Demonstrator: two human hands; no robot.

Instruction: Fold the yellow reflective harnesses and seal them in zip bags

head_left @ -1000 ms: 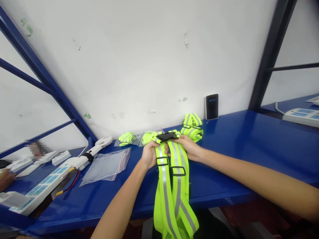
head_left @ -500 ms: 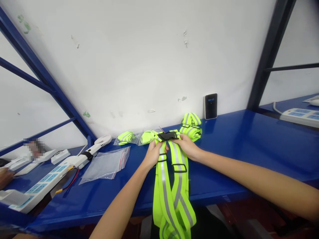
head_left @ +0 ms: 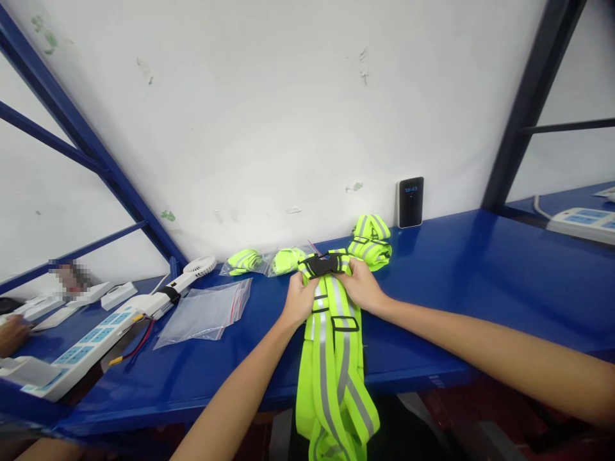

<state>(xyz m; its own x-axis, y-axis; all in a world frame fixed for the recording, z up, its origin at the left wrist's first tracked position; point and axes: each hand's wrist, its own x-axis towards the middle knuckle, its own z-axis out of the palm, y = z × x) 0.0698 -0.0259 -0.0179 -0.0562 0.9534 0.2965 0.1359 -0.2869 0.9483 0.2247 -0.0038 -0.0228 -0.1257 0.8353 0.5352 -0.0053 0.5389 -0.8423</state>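
Observation:
Between my hands is a yellow-green reflective vest made of straps (head_left: pixel 331 371), with grey reflective stripes and black sliders. Its top edge carries a black buckle (head_left: pixel 323 264). My left hand (head_left: pixel 301 298) grips the strap at the buckle's left end, thumb on top. At the right end, my right hand (head_left: pixel 361 283) is closed around the strap. The lower straps hang over the table's front edge. Just behind my right hand lies a rolled reflective vest (head_left: pixel 372 251), with a second folded bundle (head_left: pixel 372 226) behind it.
Two bagged reflective bundles (head_left: pixel 245 260) lie by the wall. Clear zip bags (head_left: pixel 204 314) are on the blue table (head_left: pixel 432 301), left of my hands. Farther left are a white handheld fan (head_left: pixel 199 266) and power strip (head_left: pixel 93 342). A black-faced clock (head_left: pixel 410 202) leans at the back. Another person's hand (head_left: pixel 13 334) is far left.
My left hand has shifted slightly right, and the left and right straps now hang closer together below the buckle. Both hands keep hold of the vest.

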